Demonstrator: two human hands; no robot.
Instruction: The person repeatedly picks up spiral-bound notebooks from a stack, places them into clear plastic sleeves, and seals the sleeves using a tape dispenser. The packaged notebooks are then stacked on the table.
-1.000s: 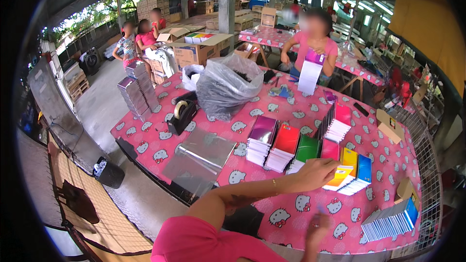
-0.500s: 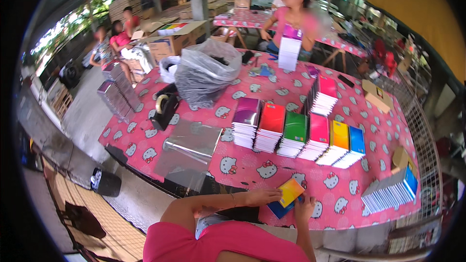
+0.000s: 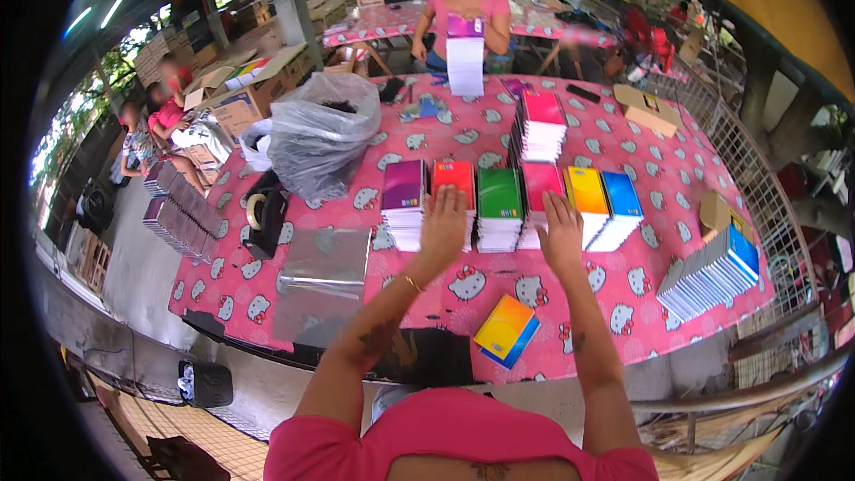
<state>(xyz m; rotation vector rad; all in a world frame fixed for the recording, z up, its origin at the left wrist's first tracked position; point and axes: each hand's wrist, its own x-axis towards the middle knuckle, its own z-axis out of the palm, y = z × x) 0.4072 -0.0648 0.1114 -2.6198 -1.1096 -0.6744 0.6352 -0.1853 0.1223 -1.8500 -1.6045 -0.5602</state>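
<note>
A row of notebook stacks lies on the pink patterned tablecloth (image 3: 712, 160): purple (image 3: 403, 187), red (image 3: 454, 180), green (image 3: 499, 196), pink (image 3: 540, 180), yellow (image 3: 587, 194) and blue (image 3: 621, 195). My left hand (image 3: 443, 227) reaches over the near edge of the red stack, fingers spread. My right hand (image 3: 561, 232) hovers at the near edge of the pink stack, also with fingers apart. Neither hand holds anything. A yellow notebook lying on a blue one (image 3: 506, 330) rests on the cloth near me.
A taller pink stack (image 3: 541, 125) stands behind the row. A grey plastic bag (image 3: 321, 134), a tape dispenser (image 3: 264, 218) and clear sleeves (image 3: 321, 281) lie left. Upright notebooks (image 3: 712, 272) stand right. A person in pink (image 3: 463, 18) works across the table.
My hands set the yellow and blue notebooks down on the cloth near me, then reached forward empty to the red and pink stacks.
</note>
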